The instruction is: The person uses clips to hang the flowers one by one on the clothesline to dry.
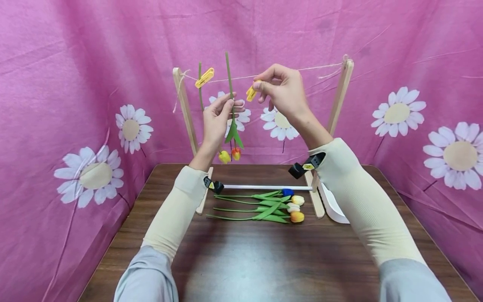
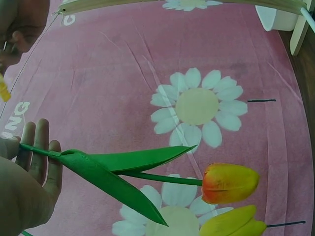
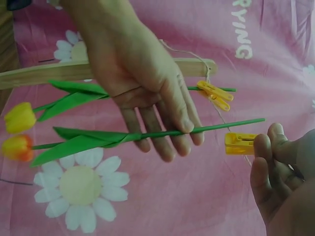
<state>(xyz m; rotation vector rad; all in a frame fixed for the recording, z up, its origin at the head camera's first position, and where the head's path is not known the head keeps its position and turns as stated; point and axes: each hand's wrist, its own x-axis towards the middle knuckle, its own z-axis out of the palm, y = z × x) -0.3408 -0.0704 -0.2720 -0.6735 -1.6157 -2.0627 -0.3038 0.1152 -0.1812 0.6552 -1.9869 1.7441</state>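
My left hand (image 1: 218, 119) pinches the green stem of an orange-red and yellow tulip (image 1: 236, 153) between thumb and fingers. The bloom hangs downward and the stem's bare end rises past the string (image 1: 241, 78). To the right, my right hand (image 1: 284, 90) pinches a yellow clothespin (image 3: 239, 143) by its handles, close to the stem in the right wrist view. A second yellow clothespin (image 1: 204, 78) clamps another stem to the string on the left. That one's yellow tulip (image 1: 224, 157) hangs upside down, its stem partly hidden behind my left hand.
Wooden posts (image 1: 341, 94) hold the string at both ends. Below, a white rod (image 1: 264, 187) joins the stand's feet. Several tulips (image 1: 297, 216) lie on the brown table (image 1: 241, 260), blooms to the right. A white tray (image 1: 333, 204) sits by the right foot, partly covered by my arm.
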